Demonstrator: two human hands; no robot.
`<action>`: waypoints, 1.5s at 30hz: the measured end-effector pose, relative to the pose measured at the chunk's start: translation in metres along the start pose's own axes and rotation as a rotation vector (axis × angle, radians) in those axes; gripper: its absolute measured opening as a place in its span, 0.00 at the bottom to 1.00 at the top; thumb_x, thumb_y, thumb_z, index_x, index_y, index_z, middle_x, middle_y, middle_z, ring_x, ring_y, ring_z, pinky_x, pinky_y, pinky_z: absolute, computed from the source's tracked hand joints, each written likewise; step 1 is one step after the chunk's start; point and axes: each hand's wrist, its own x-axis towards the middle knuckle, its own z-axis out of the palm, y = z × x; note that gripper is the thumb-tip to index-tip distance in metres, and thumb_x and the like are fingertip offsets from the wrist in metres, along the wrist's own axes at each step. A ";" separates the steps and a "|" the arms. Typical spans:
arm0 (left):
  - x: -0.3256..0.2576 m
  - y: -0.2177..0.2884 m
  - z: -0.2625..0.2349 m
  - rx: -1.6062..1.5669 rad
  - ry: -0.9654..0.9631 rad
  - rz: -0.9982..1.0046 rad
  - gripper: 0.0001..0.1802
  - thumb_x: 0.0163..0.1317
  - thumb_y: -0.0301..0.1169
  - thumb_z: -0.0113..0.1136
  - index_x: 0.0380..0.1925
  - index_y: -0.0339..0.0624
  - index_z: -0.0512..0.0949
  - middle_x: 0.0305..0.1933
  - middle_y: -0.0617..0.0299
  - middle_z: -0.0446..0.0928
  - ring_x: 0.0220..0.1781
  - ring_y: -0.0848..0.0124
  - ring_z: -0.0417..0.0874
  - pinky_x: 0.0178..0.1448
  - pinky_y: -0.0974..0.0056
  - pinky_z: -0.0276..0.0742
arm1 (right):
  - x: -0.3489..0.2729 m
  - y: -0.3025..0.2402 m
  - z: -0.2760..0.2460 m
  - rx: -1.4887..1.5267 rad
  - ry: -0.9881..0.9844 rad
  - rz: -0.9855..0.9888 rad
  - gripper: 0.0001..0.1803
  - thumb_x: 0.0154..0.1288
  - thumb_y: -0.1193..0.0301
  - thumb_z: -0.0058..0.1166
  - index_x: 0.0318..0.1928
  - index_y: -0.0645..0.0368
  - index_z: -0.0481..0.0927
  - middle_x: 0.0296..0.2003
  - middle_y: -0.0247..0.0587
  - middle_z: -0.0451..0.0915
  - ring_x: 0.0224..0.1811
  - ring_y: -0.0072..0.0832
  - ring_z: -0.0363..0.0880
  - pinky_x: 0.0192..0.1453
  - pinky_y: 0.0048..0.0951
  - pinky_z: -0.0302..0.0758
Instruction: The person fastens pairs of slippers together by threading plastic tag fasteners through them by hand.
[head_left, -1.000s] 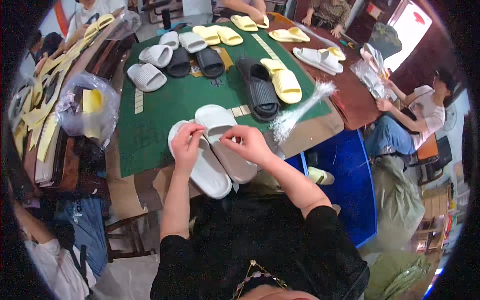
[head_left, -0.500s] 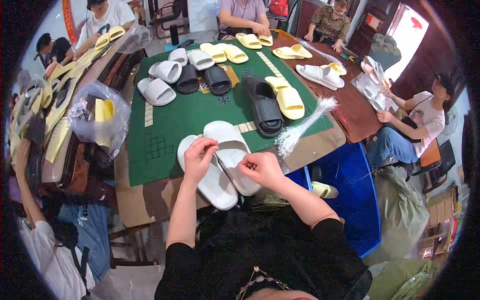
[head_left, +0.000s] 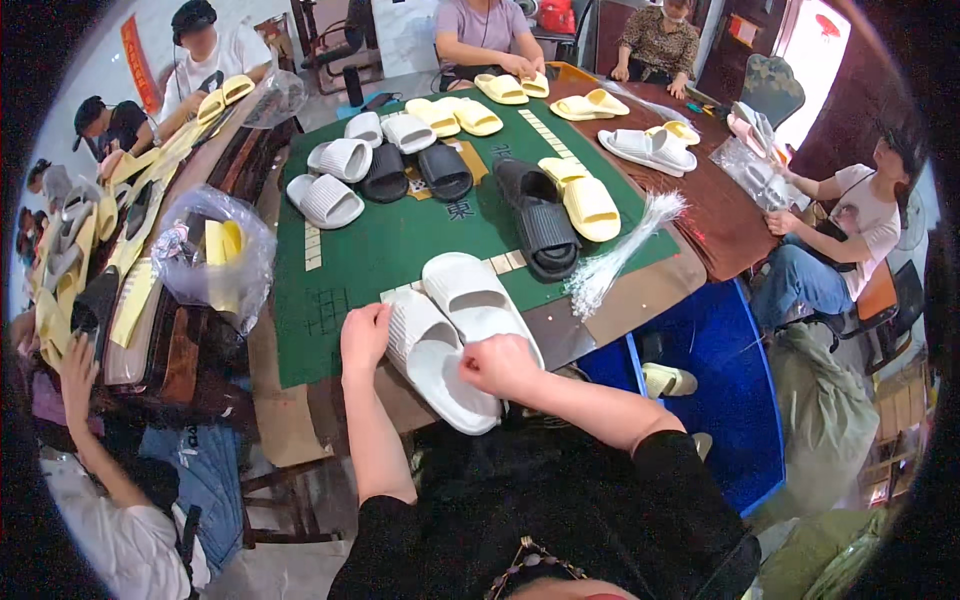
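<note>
Your right hand is curled closed over the footbeds of two pale slippers; I cannot tell whether it pinches anything thin. Your left hand is folded closed too, its contents hidden, just beside the strap of the left slipper. The right slipper lies against it, strap ahead of your right hand. Right of that hand is a blue bin. Beyond your grip, on a green mat, lie black slippers, with white ties to their right.
</note>
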 end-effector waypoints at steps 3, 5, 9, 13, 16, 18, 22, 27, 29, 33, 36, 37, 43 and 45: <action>0.002 0.014 0.001 -0.143 -0.115 -0.044 0.17 0.60 0.40 0.55 0.30 0.35 0.81 0.27 0.44 0.78 0.31 0.56 0.82 0.36 0.59 0.73 | 0.016 -0.003 0.015 -0.080 0.030 0.039 0.12 0.53 0.63 0.52 0.20 0.57 0.78 0.19 0.47 0.78 0.23 0.42 0.80 0.30 0.42 0.76; 0.002 0.011 0.005 -0.118 -0.125 -0.017 0.18 0.60 0.40 0.54 0.32 0.34 0.81 0.28 0.44 0.79 0.30 0.59 0.82 0.35 0.60 0.73 | 0.022 -0.006 0.018 -0.075 0.063 0.012 0.12 0.54 0.64 0.52 0.21 0.57 0.78 0.18 0.46 0.79 0.21 0.43 0.79 0.27 0.44 0.76; 0.003 0.004 0.009 -0.196 -0.207 0.010 0.18 0.61 0.40 0.54 0.35 0.34 0.79 0.31 0.44 0.79 0.35 0.52 0.81 0.40 0.58 0.74 | 0.023 -0.011 0.028 -0.107 0.078 0.003 0.09 0.54 0.66 0.51 0.23 0.57 0.78 0.18 0.45 0.79 0.20 0.40 0.80 0.24 0.41 0.76; 0.003 0.007 0.015 -0.230 -0.194 0.005 0.19 0.61 0.39 0.53 0.35 0.31 0.79 0.31 0.47 0.81 0.34 0.62 0.82 0.41 0.62 0.75 | 0.028 -0.017 0.034 -0.171 0.053 0.010 0.11 0.56 0.64 0.51 0.24 0.58 0.76 0.18 0.45 0.78 0.21 0.40 0.80 0.27 0.41 0.76; 0.003 0.004 0.021 -0.281 -0.090 0.005 0.15 0.59 0.35 0.56 0.35 0.32 0.80 0.30 0.53 0.82 0.34 0.70 0.81 0.40 0.65 0.74 | 0.031 -0.014 0.034 -0.161 0.060 0.004 0.10 0.55 0.65 0.52 0.24 0.59 0.76 0.18 0.46 0.78 0.21 0.40 0.80 0.27 0.42 0.76; 0.005 0.008 0.024 -0.416 -0.090 -0.066 0.12 0.57 0.32 0.60 0.36 0.34 0.82 0.31 0.58 0.82 0.34 0.75 0.79 0.40 0.68 0.74 | 0.031 -0.013 0.034 -0.160 0.076 -0.001 0.09 0.54 0.66 0.52 0.24 0.58 0.76 0.19 0.45 0.79 0.21 0.40 0.80 0.27 0.41 0.76; 0.005 0.018 0.026 -0.423 -0.003 -0.070 0.13 0.57 0.33 0.61 0.37 0.35 0.82 0.32 0.58 0.83 0.34 0.76 0.80 0.41 0.69 0.74 | 0.028 -0.013 0.022 -0.067 0.052 0.031 0.10 0.54 0.65 0.52 0.22 0.58 0.76 0.19 0.47 0.79 0.23 0.42 0.80 0.29 0.42 0.77; 0.001 0.022 0.033 -0.371 0.148 -0.012 0.14 0.57 0.35 0.60 0.37 0.37 0.83 0.32 0.51 0.83 0.32 0.68 0.83 0.39 0.65 0.76 | 0.013 0.001 -0.011 0.078 0.024 0.015 0.08 0.54 0.62 0.54 0.25 0.50 0.82 0.21 0.40 0.80 0.25 0.40 0.80 0.31 0.42 0.76; 0.002 0.019 0.032 -0.390 0.114 -0.082 0.13 0.57 0.33 0.61 0.37 0.34 0.82 0.32 0.53 0.83 0.33 0.73 0.81 0.41 0.68 0.75 | 0.006 0.006 -0.036 0.082 0.010 0.040 0.08 0.54 0.62 0.55 0.27 0.50 0.82 0.22 0.38 0.81 0.27 0.39 0.81 0.33 0.39 0.77; 0.005 0.013 0.039 -0.367 0.153 -0.044 0.12 0.59 0.31 0.60 0.37 0.33 0.82 0.33 0.55 0.83 0.33 0.74 0.81 0.41 0.69 0.75 | -0.010 0.032 -0.087 0.070 0.008 0.205 0.10 0.54 0.61 0.56 0.30 0.50 0.83 0.25 0.39 0.82 0.29 0.39 0.82 0.34 0.37 0.77; 0.006 0.018 0.039 -0.410 0.172 -0.032 0.13 0.57 0.34 0.60 0.37 0.37 0.83 0.32 0.51 0.82 0.32 0.69 0.83 0.40 0.65 0.76 | -0.026 0.055 -0.115 0.104 0.094 0.347 0.11 0.53 0.60 0.57 0.31 0.53 0.83 0.25 0.40 0.82 0.29 0.38 0.82 0.34 0.35 0.77; 0.005 0.017 0.040 -0.420 0.176 -0.047 0.13 0.57 0.34 0.60 0.37 0.37 0.83 0.32 0.51 0.83 0.32 0.69 0.83 0.40 0.66 0.76 | -0.030 0.063 -0.122 0.146 0.111 0.399 0.12 0.53 0.60 0.58 0.31 0.54 0.83 0.25 0.41 0.82 0.29 0.37 0.82 0.34 0.34 0.76; 0.006 0.015 0.039 -0.424 0.163 -0.065 0.13 0.57 0.34 0.61 0.37 0.37 0.83 0.33 0.53 0.83 0.34 0.70 0.82 0.41 0.66 0.76 | -0.054 0.107 -0.151 0.288 0.241 0.517 0.10 0.59 0.69 0.58 0.32 0.65 0.82 0.23 0.30 0.79 0.25 0.14 0.73 0.30 0.19 0.69; 0.007 0.016 0.039 -0.414 0.160 -0.079 0.13 0.57 0.33 0.61 0.38 0.36 0.82 0.34 0.55 0.83 0.34 0.73 0.81 0.42 0.68 0.75 | -0.053 0.108 -0.155 0.349 0.284 0.514 0.09 0.60 0.69 0.58 0.32 0.65 0.82 0.24 0.28 0.78 0.27 0.13 0.72 0.31 0.18 0.68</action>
